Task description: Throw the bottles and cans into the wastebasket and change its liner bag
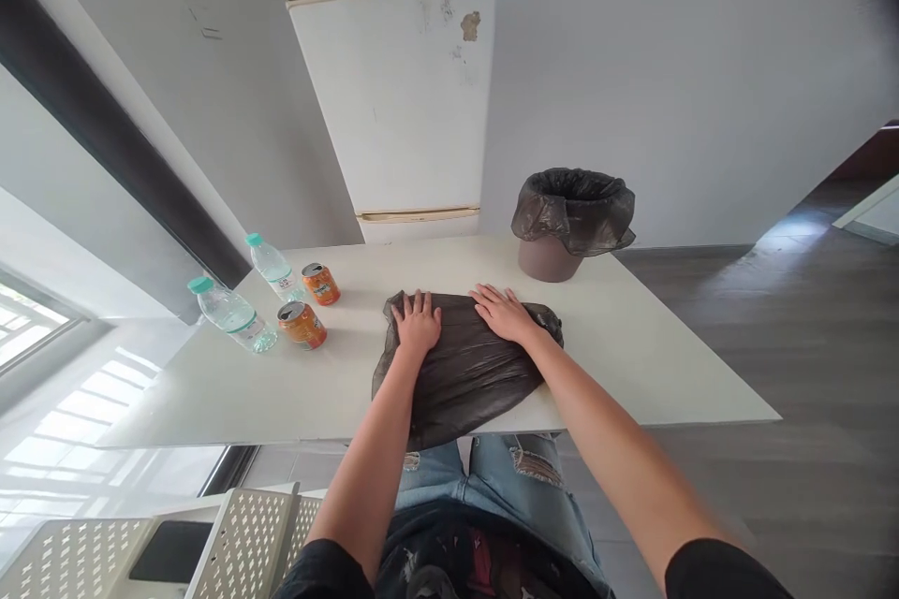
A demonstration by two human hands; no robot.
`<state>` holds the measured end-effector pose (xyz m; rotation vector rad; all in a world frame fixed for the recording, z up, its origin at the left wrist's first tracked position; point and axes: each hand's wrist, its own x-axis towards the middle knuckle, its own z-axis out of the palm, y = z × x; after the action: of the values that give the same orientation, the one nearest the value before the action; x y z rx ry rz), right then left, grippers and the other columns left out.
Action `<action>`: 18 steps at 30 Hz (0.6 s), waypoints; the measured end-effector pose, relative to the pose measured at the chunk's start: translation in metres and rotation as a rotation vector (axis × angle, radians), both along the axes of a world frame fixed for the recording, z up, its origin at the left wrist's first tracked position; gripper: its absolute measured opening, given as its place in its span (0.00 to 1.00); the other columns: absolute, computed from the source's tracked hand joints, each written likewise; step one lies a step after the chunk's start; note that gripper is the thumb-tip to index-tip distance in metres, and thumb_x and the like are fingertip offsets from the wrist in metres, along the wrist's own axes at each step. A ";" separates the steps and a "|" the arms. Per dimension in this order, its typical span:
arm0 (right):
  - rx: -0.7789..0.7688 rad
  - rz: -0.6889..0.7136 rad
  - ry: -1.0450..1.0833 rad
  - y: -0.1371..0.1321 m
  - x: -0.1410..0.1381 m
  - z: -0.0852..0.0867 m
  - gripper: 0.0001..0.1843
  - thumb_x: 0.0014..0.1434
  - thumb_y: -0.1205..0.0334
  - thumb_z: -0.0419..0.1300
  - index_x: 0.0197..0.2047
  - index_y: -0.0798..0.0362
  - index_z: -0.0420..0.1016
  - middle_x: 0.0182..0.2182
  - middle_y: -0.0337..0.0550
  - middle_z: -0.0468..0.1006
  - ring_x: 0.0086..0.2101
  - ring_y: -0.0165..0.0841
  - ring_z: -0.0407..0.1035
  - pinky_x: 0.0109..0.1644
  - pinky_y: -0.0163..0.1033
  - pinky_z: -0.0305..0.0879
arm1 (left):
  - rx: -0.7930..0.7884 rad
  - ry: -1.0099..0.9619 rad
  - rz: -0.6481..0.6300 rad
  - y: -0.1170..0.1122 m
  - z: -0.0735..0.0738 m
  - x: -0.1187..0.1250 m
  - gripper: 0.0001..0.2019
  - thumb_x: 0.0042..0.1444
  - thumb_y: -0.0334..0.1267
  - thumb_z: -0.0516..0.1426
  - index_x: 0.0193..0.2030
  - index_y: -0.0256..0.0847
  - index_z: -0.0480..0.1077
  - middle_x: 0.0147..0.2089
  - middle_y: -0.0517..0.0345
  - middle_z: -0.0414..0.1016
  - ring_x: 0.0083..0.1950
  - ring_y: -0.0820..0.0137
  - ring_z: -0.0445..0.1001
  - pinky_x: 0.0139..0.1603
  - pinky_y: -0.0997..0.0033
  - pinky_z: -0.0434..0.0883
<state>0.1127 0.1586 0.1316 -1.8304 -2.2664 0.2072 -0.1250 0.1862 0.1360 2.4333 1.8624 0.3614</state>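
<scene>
A black plastic garbage bag (467, 365) lies spread on the white table in front of me, its near end hanging over the front edge. My left hand (418, 326) rests flat on the bag's left part with the fingers spread. On its far right part my right hand (504, 314) also lies flat, fingers stretched out. Neither hand grips anything. Just beyond my right hand stands a brown trash bin (548, 260), lined with another black bag (572, 220) folded over its rim.
On the table's (674, 374) left side stand two clear plastic bottles (235, 316) with green caps and two orange drink cans (302, 326). A white refrigerator (407, 103) is behind the table. White perforated baskets (243, 543) sit at lower left.
</scene>
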 end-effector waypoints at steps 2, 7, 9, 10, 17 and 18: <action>-0.023 -0.014 -0.006 0.001 0.006 0.002 0.33 0.78 0.47 0.34 0.80 0.42 0.52 0.79 0.40 0.47 0.76 0.44 0.43 0.78 0.66 0.40 | 0.001 0.016 0.021 0.006 0.001 -0.018 0.30 0.75 0.48 0.43 0.80 0.41 0.57 0.82 0.46 0.52 0.82 0.40 0.47 0.77 0.25 0.44; -0.049 -0.032 -0.007 0.003 0.018 0.002 0.34 0.78 0.44 0.33 0.80 0.38 0.52 0.79 0.37 0.46 0.77 0.43 0.41 0.79 0.65 0.37 | 0.005 0.048 0.066 0.009 0.001 -0.054 0.31 0.75 0.48 0.42 0.80 0.38 0.54 0.82 0.45 0.51 0.82 0.41 0.47 0.77 0.24 0.46; -0.045 -0.058 -0.002 0.002 0.027 0.002 0.34 0.77 0.44 0.34 0.80 0.39 0.52 0.79 0.38 0.47 0.77 0.43 0.42 0.78 0.67 0.37 | 0.001 0.054 0.076 0.008 0.002 -0.060 0.31 0.75 0.48 0.42 0.80 0.39 0.55 0.82 0.46 0.51 0.82 0.40 0.47 0.76 0.25 0.47; -0.040 -0.077 0.001 0.001 0.033 0.002 0.33 0.77 0.45 0.34 0.80 0.40 0.53 0.79 0.40 0.48 0.77 0.44 0.42 0.78 0.68 0.37 | -0.002 0.054 0.077 0.008 0.002 -0.061 0.31 0.75 0.48 0.42 0.80 0.39 0.55 0.82 0.46 0.51 0.82 0.41 0.47 0.76 0.25 0.48; 0.118 -0.175 0.080 -0.024 0.062 0.024 0.30 0.76 0.54 0.41 0.73 0.51 0.66 0.74 0.56 0.60 0.73 0.51 0.54 0.75 0.66 0.52 | 0.028 0.013 0.067 -0.014 0.039 -0.056 0.29 0.75 0.48 0.43 0.78 0.38 0.58 0.80 0.39 0.56 0.79 0.40 0.53 0.73 0.26 0.56; 0.154 -0.172 0.097 -0.034 0.062 0.029 0.28 0.76 0.54 0.42 0.72 0.51 0.68 0.72 0.55 0.64 0.71 0.50 0.58 0.74 0.62 0.56 | 0.049 -0.006 0.031 -0.027 0.049 -0.056 0.28 0.75 0.48 0.44 0.75 0.38 0.62 0.77 0.38 0.61 0.77 0.43 0.58 0.73 0.32 0.60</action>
<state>0.1748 0.1243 0.1610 -1.8788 -1.9890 0.0877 -0.1813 0.1594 0.1846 2.4341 1.9129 0.4201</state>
